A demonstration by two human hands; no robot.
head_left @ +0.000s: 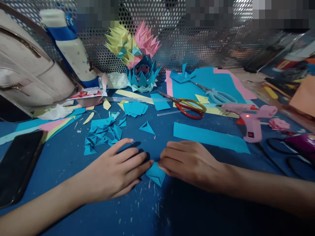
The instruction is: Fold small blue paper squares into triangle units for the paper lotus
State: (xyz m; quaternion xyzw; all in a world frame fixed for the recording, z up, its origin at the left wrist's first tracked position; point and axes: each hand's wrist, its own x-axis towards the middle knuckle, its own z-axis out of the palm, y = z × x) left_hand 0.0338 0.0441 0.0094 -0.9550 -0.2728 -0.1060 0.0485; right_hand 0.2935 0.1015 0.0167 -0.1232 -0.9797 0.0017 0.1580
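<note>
On the blue tabletop in front of me lies a small folded piece of blue paper [156, 174], with a crease and a flap showing on its near side. My left hand [120, 170] rests palm down at its left, fingers stretched and apart, one fingertip touching the paper's upper left edge. At the upper right edge my right hand [190, 162] has its fingers curled together, pinching the paper. A folded blue triangle [147, 127] lies just beyond my hands. Left of it is a pile of folded blue pieces [104, 131].
A blue paper strip [209, 137], red-and-yellow-handled scissors [189, 108], light-blue scissors [219, 95] and a pink glue gun [252, 119] with its cord lie to the right. Paper flowers [142, 72] stand at the back. A phone [21, 165], bottle [73, 52] and bag [31, 68] are left.
</note>
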